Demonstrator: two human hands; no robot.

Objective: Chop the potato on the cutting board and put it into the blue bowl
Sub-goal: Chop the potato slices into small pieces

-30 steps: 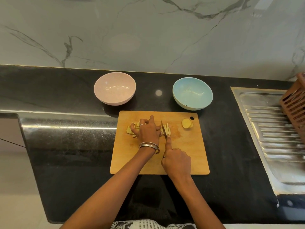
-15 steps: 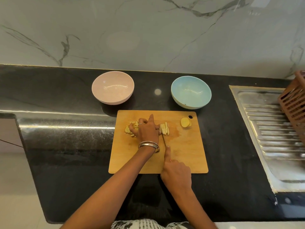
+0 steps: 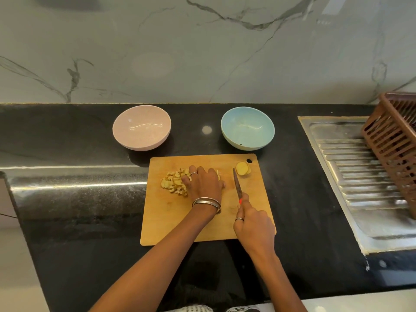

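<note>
On the wooden cutting board (image 3: pixel 202 221) the knife (image 3: pixel 236 184) has been drawn off to the right since a moment ago, when its blade was set against the strips beside the left hand (image 3: pixel 206 183); a gap of bare board is now seen between blade and hand. The cutting of that batch is judged finished — though two round slices (image 3: pixel 243 168) are left uncut near the board's hanging hole. The left hand is laid over the last strips, fingers bent down onto them, with the pale, irregular chopped potato (image 3: pixel 173 182) heaped just beside it. The knife handle is gripped in the right hand (image 3: pixel 253 224), forefinger extended along it. The smooth, glossy blue bowl (image 3: pixel 247 128) is seen empty behind the board — nothing has been transferred yet.
</note>
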